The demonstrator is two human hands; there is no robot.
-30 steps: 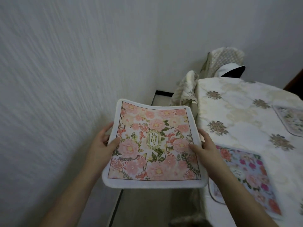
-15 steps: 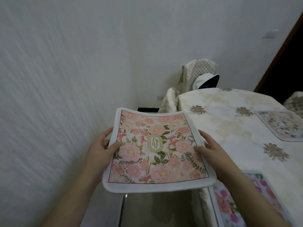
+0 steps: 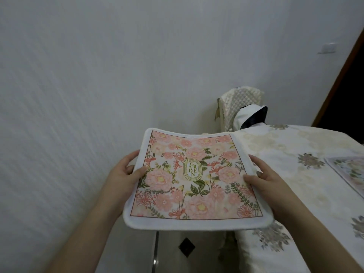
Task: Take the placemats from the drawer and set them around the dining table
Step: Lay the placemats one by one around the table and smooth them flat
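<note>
A pink floral placemat (image 3: 194, 178) with a white border and a "GARDEN" oval in its middle hangs flat in the air beside the table's left edge. My left hand (image 3: 123, 174) grips its left edge, thumb on top. My right hand (image 3: 266, 180) grips its right edge, thumb on the print. The dining table (image 3: 285, 154), under a cream flowered cloth, fills the right side. A second, greenish placemat (image 3: 350, 170) lies on it at the right edge of view.
A white wall (image 3: 98, 75) runs close along the left and back. A chair with a quilted cream cover (image 3: 239, 103) stands at the table's far end, a dark and white object (image 3: 252, 117) on it. Tiled floor (image 3: 187, 249) shows below the mat. A dark door frame (image 3: 342, 75) stands at right.
The view has moved forward along the table; the blue and pink placemat near my right arm has left the view. Both hands keep the same hold on the pink placemat.
</note>
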